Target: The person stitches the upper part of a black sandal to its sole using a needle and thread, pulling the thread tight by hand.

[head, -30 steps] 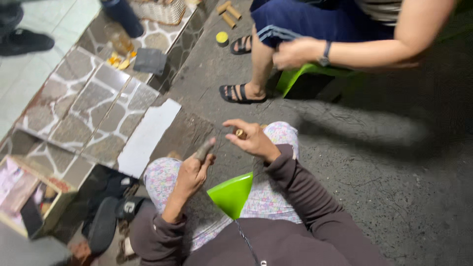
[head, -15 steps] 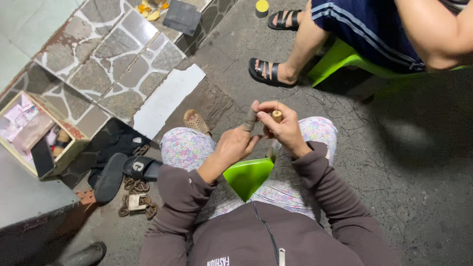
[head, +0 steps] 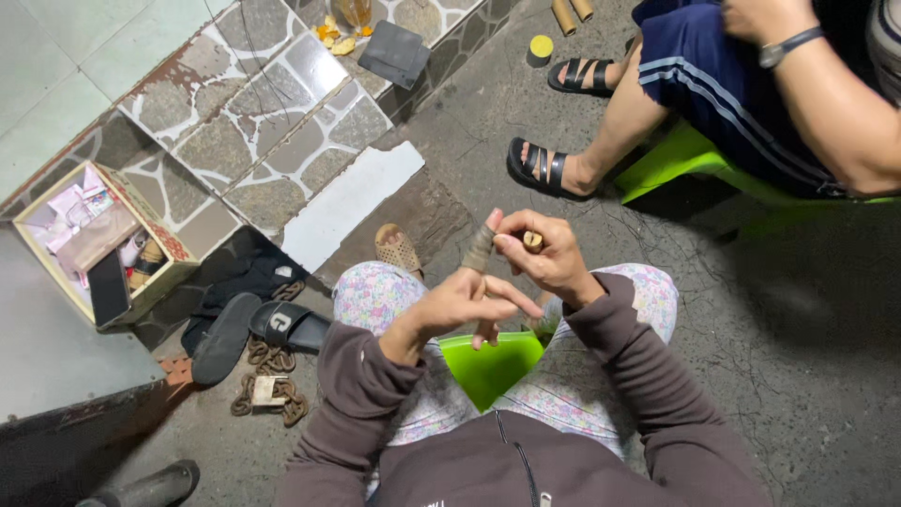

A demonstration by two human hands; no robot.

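Right hand (head: pixel 549 258) pinching small roll (head: pixel 532 240), left hand (head: pixel 469 296) touching (forefinger wrapped)

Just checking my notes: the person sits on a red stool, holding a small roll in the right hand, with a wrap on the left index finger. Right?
Not quite. The head view shows the stool is green, not red. The right hand does hold a small roll, and the left hand has a wrap on its index finger.

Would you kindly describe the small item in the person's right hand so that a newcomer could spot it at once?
Start at the green stool between the person's knees and look up to the two raised hands. The right hand pinches a small tan cylinder in its fingertips. Unlike the bandaged fingertip of the left hand beside it, it is a short, wood-coloured stub.
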